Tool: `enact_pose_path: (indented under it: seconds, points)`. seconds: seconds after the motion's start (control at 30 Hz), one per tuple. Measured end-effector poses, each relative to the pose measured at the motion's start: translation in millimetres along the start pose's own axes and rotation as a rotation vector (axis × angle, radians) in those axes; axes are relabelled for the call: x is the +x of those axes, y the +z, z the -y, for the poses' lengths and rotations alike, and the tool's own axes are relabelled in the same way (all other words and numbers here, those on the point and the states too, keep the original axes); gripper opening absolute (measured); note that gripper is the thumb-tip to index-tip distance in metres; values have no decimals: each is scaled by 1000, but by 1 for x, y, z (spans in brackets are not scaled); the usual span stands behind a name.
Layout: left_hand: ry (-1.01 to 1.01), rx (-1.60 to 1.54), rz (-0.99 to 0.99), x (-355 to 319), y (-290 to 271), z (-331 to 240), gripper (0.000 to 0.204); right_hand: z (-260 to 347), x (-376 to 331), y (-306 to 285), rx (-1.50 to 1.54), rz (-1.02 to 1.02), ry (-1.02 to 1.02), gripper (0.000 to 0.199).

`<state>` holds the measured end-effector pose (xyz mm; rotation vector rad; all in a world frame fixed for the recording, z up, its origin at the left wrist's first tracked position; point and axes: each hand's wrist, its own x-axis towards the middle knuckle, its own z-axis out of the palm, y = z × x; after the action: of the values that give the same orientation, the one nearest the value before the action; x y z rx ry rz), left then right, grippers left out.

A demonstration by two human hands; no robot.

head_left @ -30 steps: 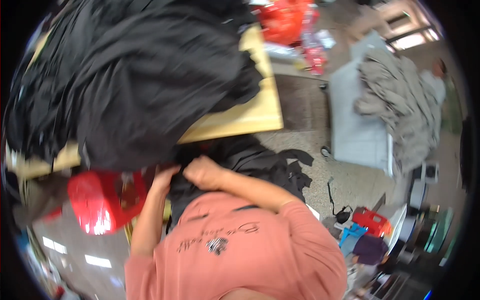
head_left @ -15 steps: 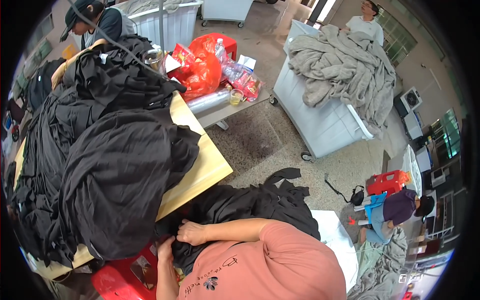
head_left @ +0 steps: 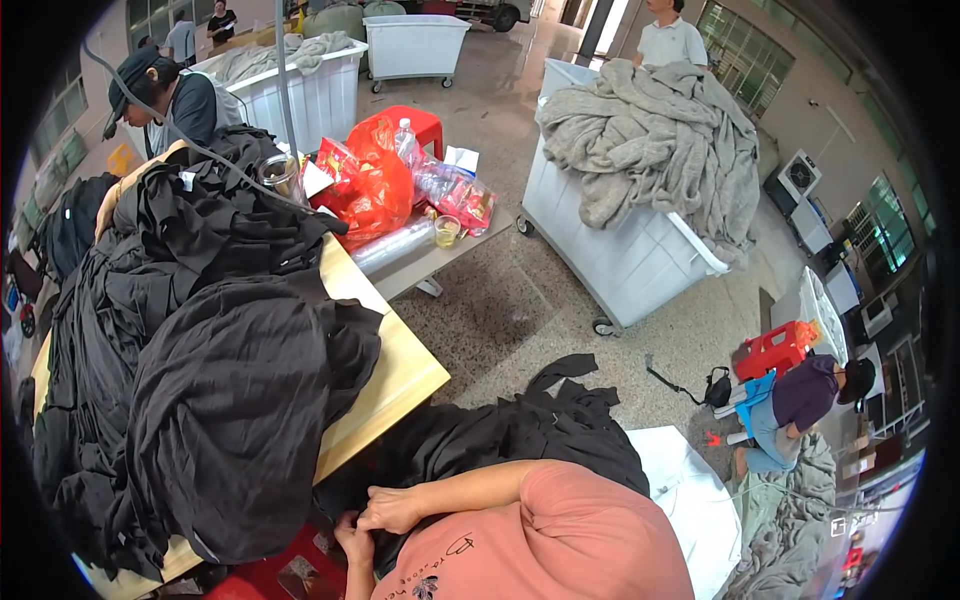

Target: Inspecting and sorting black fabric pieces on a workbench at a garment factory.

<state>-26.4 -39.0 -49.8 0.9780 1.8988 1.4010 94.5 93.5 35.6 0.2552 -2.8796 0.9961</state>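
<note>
My left hand (head_left: 354,540) and my right hand (head_left: 390,510) meet close together in front of my salmon shirt, just below the table's near edge. Both have their fingers closed in a pinch on the black garment (head_left: 345,492); the exact spot they grip is hidden by the fingers. More black cloth (head_left: 500,435) spreads from beside my hands to the right, in front of my right forearm. On the wooden table (head_left: 400,370) to the left lies a large heap of black garments (head_left: 235,400).
A red stool (head_left: 275,575) stands below the table. Bags, a bottle and cups crowd a side table (head_left: 480,240). A white wheeled cart (head_left: 620,270) carries grey fabric (head_left: 660,140). Co-workers include one in a cap (head_left: 190,105) at the heap and one seated (head_left: 800,405) at right.
The view has shifted slightly, showing more of the background. My fingertips have come closer together, and the left hand has turned up toward the right. The garment heap stays put.
</note>
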Motion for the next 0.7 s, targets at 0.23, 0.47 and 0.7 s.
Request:
enact_pose_path:
  seconds: [0.23, 0.47, 0.7]
  points:
    - [-328, -43, 117, 18, -7, -54, 10, -6, -4, 0, -186, -274, -164, 10]
    - [-567, -278, 498, 28, -24, -60, 18, -3, 4, -4, -149, -292, -198, 4]
    - [-536, -205, 475, 21, -20, -62, 7, -10, -14, -4, -99, -120, -119, 16]
